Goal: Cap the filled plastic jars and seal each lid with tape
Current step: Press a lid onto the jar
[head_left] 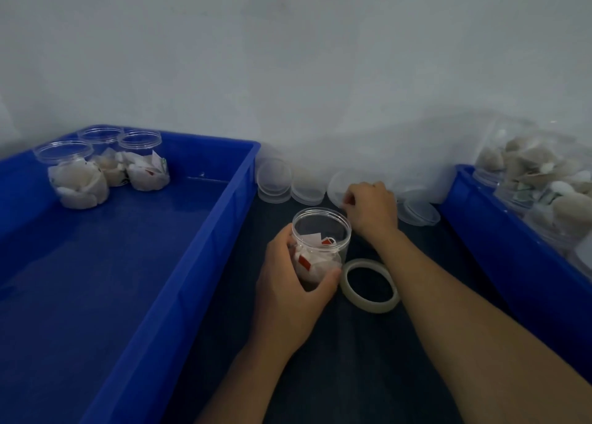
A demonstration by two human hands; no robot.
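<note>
Open jar steadied at centre frame while a lid is fetched.

The left hand [293,282] grasps the filled jar [320,247], apparently bracing it for capping; right hand [371,209] fingers pinch a clear lid [341,185] just above. The tape roll [370,285] lies beside the jar, within reach on the bench [352,359]. No writing is legible.

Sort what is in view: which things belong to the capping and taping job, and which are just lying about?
In use: open jar held by left hand; lid pinched by right hand; tape roll.

Waiting: spare lids; three jars in left bin; filled jars in right bin.
</note>
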